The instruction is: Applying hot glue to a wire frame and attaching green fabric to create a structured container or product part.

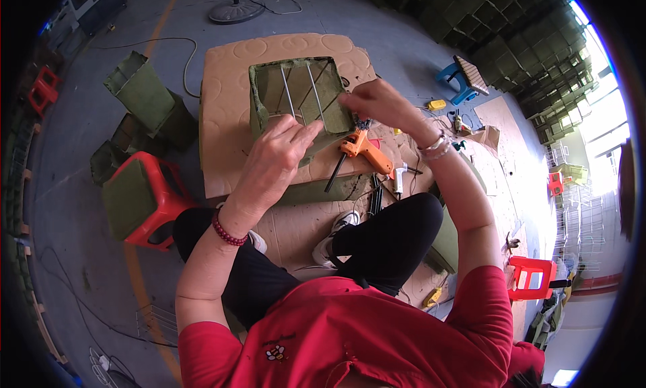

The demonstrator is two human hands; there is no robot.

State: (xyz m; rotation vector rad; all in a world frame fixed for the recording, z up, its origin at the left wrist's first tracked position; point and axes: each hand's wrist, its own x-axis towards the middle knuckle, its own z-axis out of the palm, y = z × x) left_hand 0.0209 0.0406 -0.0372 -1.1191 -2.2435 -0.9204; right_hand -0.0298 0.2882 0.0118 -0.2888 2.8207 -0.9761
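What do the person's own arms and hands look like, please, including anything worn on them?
Short, plain red sleeves leave the forearms uncovered. The left hand is ungloved, with a dark red beaded bracelet at its wrist. The right hand is ungloved too, with a pale bracelet at its wrist.

A green, open-topped box point(300, 92) with a rough-edged rim rests on a tan sheet point(225, 112) patterned with circles, its mouth facing up, while two slim, pale rods point(287, 89) run lengthwise, spaced apart, across the opening.
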